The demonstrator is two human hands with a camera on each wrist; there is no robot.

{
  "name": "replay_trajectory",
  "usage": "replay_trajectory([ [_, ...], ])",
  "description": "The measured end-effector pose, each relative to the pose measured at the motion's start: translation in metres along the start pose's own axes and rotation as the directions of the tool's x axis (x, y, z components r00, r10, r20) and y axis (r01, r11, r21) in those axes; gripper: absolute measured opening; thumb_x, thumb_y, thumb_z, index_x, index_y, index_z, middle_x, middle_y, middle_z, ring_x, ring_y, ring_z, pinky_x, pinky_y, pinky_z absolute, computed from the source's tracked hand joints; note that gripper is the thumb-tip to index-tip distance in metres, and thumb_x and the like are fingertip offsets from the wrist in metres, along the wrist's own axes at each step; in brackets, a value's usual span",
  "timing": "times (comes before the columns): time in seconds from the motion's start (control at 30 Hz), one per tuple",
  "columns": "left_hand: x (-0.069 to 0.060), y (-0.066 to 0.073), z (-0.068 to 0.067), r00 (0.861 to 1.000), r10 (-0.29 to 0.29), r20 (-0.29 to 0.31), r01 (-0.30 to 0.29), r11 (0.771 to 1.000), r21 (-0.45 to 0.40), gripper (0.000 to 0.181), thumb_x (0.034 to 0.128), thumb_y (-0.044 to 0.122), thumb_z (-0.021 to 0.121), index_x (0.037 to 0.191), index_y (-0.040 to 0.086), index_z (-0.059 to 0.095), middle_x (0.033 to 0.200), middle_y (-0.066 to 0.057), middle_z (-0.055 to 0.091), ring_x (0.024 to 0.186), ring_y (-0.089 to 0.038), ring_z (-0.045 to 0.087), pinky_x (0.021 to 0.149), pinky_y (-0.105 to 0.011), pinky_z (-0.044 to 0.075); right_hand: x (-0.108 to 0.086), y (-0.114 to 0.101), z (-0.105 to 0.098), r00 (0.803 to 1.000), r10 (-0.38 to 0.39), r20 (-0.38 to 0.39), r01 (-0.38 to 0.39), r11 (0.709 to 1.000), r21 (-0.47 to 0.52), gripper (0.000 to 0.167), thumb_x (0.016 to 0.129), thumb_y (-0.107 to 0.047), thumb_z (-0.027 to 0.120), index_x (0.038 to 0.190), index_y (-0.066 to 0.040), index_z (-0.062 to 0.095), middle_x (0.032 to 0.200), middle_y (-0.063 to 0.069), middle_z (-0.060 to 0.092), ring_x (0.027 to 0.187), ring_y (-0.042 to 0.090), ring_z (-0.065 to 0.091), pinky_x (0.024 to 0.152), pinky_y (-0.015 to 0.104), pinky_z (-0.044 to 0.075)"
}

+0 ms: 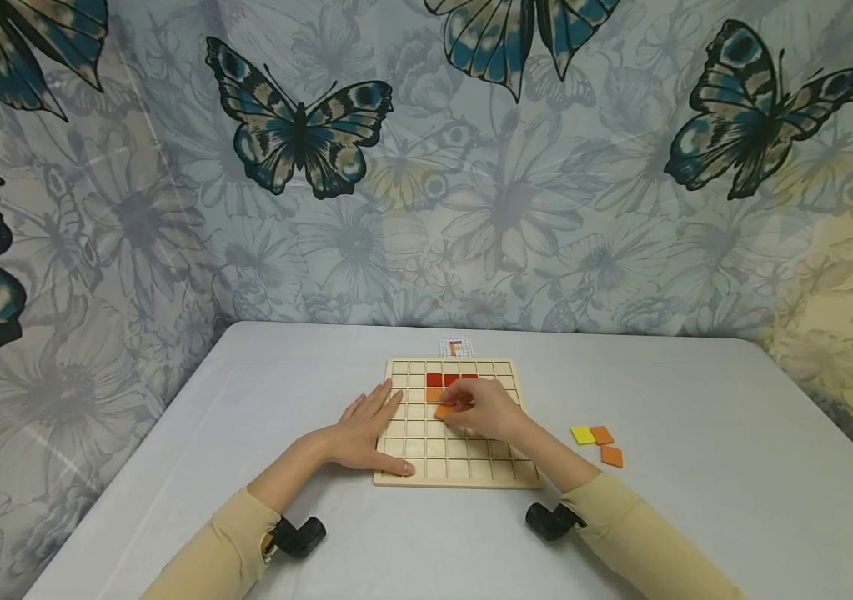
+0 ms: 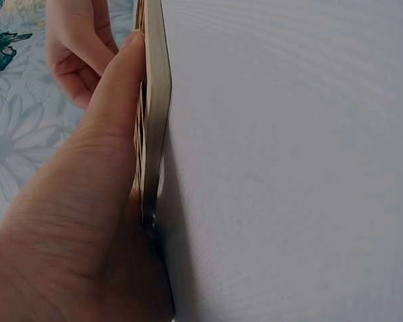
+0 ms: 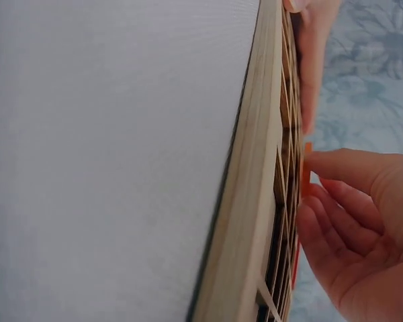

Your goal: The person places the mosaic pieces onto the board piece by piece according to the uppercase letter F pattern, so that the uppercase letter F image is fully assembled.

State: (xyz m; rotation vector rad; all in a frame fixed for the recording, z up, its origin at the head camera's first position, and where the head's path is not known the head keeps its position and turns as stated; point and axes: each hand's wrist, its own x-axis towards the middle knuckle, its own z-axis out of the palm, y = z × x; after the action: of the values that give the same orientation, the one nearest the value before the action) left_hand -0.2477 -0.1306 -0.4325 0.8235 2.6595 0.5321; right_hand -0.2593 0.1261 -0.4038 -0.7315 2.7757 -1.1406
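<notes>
A wooden grid board (image 1: 471, 472) lies on the white table. My left hand (image 1: 360, 432) rests on its left edge, fingers straight and spread, the thumb (image 2: 114, 87) along the near left corner. Over the middle of the grid my right hand (image 1: 488, 410) pinches an orange tile (image 1: 444, 412), which shows in the right wrist view as a thin orange edge (image 3: 307, 171) between thumb and fingers. Red tiles (image 1: 434, 380) form a row in the upper cells, partly behind the right hand. Below the leftmost red tile sits another orange tile (image 1: 434, 395).
Right of the board lie a yellow tile (image 1: 582, 435) and two orange tiles (image 1: 611, 456). A small card with a coloured grid pattern (image 1: 457, 347) lies beyond the board's far edge. A butterfly-patterned cloth (image 1: 509, 250) hangs behind the table.
</notes>
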Motion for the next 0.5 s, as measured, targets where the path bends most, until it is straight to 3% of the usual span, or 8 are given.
replay_trajectory([
  [0.27, -0.0017, 0.0022, -0.0016, 1.000, 0.001, 0.001, -0.001, 1.000, 0.002, 0.122, 0.0760, 0.077, 0.061, 0.157, 0.011, -0.002, 0.162, -0.007, -0.016, 0.147, -0.018, -0.015, 0.117, -0.045, -0.005, 0.0048, -0.0015, 0.0046, 0.996, -0.088, 0.006, 0.088, 0.996, -0.034, 0.019, 0.083, -0.003, 0.076, 0.101, -0.008, 0.072, 0.097, 0.002, 0.070, 0.088, 0.016, 0.064, 0.079, 0.030, 0.052],
  [0.5, -0.0032, 0.0042, -0.0027, 1.000, 0.000, -0.003, 0.000, 1.000, -0.004, 0.122, 0.0762, 0.077, 0.060, 0.157, 0.010, -0.001, 0.162, -0.008, -0.015, 0.147, -0.019, -0.014, 0.117, -0.045, -0.004, 0.0060, -0.0030, 0.0058, 0.997, -0.075, 0.010, 0.075, 0.997, -0.007, 0.019, 0.084, -0.002, 0.074, 0.102, -0.007, 0.072, 0.099, 0.003, 0.071, 0.091, 0.019, 0.066, 0.081, 0.033, 0.053],
])
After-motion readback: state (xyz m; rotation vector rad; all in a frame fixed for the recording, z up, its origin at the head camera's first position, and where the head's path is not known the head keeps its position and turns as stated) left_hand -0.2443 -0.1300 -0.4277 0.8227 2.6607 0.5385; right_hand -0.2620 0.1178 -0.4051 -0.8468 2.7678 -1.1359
